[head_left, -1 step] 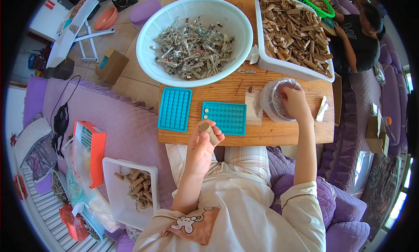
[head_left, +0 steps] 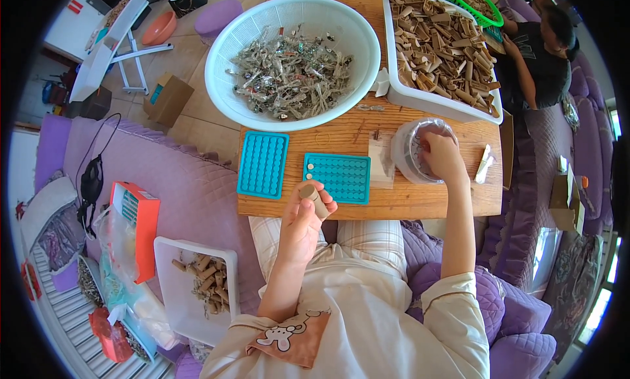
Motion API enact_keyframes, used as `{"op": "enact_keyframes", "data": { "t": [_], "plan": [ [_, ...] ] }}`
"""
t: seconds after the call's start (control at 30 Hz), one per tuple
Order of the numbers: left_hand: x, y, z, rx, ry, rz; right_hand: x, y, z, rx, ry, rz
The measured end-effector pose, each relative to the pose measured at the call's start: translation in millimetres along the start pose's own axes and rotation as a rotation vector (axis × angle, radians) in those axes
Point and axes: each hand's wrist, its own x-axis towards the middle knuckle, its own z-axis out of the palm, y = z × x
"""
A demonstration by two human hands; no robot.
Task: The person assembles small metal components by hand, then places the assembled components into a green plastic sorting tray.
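My left hand (head_left: pixel 303 225) is closed round a short brown cardboard tube (head_left: pixel 315 198), its round end turned up. Just beyond it lies a teal tray with rows of round hollows (head_left: pixel 341 179); two small white discs (head_left: pixel 310 170) are at its left side. My right hand (head_left: pixel 443 156) reaches down into a clear round tub (head_left: pixel 407 159), and its fingertips are hidden inside. What the tub holds is hard to make out. A second teal tray (head_left: pixel 264 164) rests farther left on the wooden table (head_left: pixel 453 202).
A large pale basin (head_left: pixel 220 70) of small wrapped pieces stands at the back, beside a white bin (head_left: pixel 446 106) full of brown tubes. On my left is a white box (head_left: pixel 174 294) with more tubes. Another person (head_left: pixel 541 57) sits at the far right.
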Motion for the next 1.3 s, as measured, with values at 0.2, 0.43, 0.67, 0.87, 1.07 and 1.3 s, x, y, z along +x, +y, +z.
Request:
{"op": "enact_keyframes", "data": {
  "t": [0.2,0.43,0.67,0.87,1.07,1.3],
  "plan": [
    [0.3,-0.4,-3.1,-0.001,0.015,0.005,2.2,-9.4,6.1,-0.213,-0.123,0.142],
    [-1.7,6.2,-4.2,-0.102,-0.066,-0.063,-2.5,-7.4,0.5,0.062,0.126,0.060],
    [-5.8,7.8,1.2,0.006,-0.094,-0.018,-14.6,-26.7,-21.2,0.233,0.254,-0.010],
    [-9.4,10.9,11.6,0.147,-0.091,0.059,-33.6,-53.9,-42.9,0.291,0.380,-0.048],
    [-10.6,15.2,19.1,-0.184,-0.080,-0.122,-58.2,-108.9,-65.4,0.466,0.306,-0.276],
    [-14.6,21.9,16.7,-0.377,-0.168,-0.289,-62.7,-139.9,-57.8,0.705,0.136,-0.630]
  ]
}}
